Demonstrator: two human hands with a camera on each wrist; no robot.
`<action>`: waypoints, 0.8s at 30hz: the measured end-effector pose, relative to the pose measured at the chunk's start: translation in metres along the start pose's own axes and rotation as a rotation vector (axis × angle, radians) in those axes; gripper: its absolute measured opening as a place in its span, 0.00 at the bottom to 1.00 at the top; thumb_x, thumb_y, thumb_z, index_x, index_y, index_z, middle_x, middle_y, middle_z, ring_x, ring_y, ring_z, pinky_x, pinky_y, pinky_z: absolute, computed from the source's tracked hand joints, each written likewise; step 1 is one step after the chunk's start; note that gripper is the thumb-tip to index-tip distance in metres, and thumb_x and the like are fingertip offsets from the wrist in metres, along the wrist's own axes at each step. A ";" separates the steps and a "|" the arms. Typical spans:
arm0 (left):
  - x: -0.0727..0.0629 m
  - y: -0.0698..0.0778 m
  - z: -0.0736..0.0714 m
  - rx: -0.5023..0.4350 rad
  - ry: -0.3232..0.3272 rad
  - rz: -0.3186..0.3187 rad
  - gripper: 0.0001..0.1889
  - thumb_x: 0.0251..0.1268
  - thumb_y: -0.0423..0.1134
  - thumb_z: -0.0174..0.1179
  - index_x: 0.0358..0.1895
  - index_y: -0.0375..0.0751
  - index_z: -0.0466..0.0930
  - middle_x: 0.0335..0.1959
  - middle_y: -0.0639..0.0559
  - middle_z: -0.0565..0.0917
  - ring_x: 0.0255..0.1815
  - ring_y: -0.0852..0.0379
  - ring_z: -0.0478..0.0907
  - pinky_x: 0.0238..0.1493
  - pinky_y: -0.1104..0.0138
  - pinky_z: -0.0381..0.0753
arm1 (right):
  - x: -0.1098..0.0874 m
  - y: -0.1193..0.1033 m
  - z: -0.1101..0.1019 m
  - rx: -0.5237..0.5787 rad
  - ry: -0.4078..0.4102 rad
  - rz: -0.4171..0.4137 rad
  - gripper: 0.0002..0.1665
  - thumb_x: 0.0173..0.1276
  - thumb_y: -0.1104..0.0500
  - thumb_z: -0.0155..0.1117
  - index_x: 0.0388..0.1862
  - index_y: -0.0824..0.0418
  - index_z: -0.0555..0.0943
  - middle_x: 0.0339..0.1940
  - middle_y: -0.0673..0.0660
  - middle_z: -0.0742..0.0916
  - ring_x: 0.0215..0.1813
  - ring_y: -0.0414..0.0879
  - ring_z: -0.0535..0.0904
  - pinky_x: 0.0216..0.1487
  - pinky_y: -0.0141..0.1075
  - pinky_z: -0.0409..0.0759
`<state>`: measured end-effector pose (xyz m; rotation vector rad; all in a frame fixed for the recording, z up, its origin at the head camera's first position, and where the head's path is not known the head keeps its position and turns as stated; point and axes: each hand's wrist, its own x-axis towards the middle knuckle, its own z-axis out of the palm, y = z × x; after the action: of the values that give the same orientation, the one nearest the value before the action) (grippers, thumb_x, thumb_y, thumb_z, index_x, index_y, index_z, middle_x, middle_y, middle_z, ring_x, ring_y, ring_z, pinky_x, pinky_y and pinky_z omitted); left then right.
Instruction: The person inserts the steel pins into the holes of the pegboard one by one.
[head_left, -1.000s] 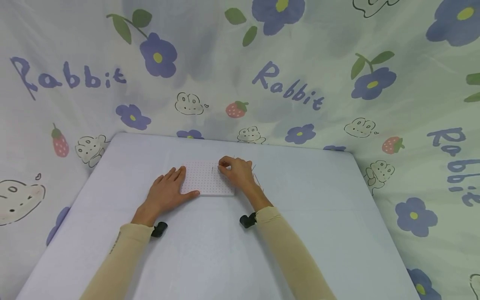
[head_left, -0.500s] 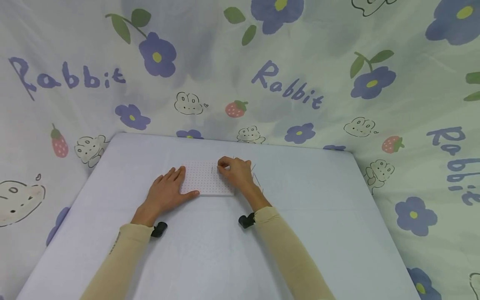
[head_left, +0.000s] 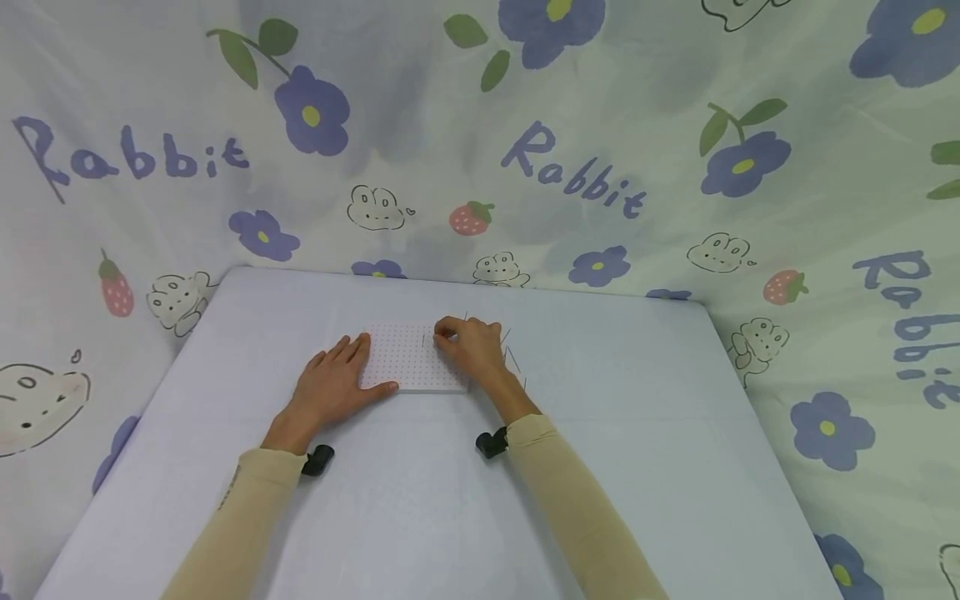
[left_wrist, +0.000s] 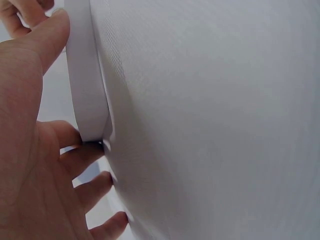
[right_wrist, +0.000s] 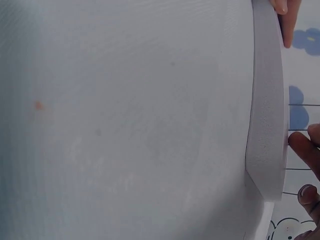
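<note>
A white board (head_left: 405,367) with a grid of small dots lies flat near the middle of the table. My left hand (head_left: 330,387) braces its left side, fingers spread along that edge and thumb at the front edge. Over the board's back right part, my right hand (head_left: 480,350) pinches a thin dark needle-like stick (right_wrist: 298,130) between thumb and index finger, its lower end at the board. One similar thin stick (head_left: 423,340) stands upright just left of those fingertips. In the right wrist view, several such sticks rise from the board's face.
Several loose thin sticks (head_left: 513,360) lie on the white table (head_left: 637,433) to the right of my right hand. A curtain (head_left: 420,133) with flowers, rabbits and strawberries hangs behind the table's far edge and at both sides.
</note>
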<state>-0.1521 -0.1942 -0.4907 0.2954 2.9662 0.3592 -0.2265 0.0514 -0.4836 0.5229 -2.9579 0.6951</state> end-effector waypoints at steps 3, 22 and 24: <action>0.000 0.000 0.000 -0.006 0.006 0.002 0.59 0.62 0.77 0.50 0.80 0.30 0.47 0.80 0.35 0.55 0.80 0.33 0.49 0.74 0.35 0.49 | 0.000 -0.001 0.000 -0.001 0.002 0.000 0.09 0.74 0.46 0.64 0.47 0.42 0.87 0.41 0.39 0.90 0.42 0.41 0.81 0.49 0.46 0.66; 0.002 -0.002 0.002 0.011 0.010 0.005 0.59 0.63 0.76 0.51 0.80 0.30 0.47 0.80 0.34 0.55 0.80 0.33 0.49 0.74 0.35 0.50 | -0.002 -0.002 0.000 0.017 0.004 0.026 0.09 0.73 0.46 0.64 0.46 0.43 0.86 0.41 0.40 0.90 0.45 0.42 0.83 0.50 0.46 0.67; 0.002 -0.002 0.002 0.009 0.007 0.005 0.58 0.63 0.76 0.51 0.80 0.31 0.47 0.80 0.35 0.55 0.80 0.33 0.49 0.74 0.35 0.50 | -0.003 -0.002 0.000 0.015 0.001 0.034 0.09 0.73 0.46 0.63 0.46 0.43 0.86 0.41 0.40 0.90 0.46 0.43 0.83 0.51 0.46 0.67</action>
<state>-0.1538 -0.1952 -0.4933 0.3034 2.9749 0.3477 -0.2235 0.0511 -0.4829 0.4745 -2.9700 0.7204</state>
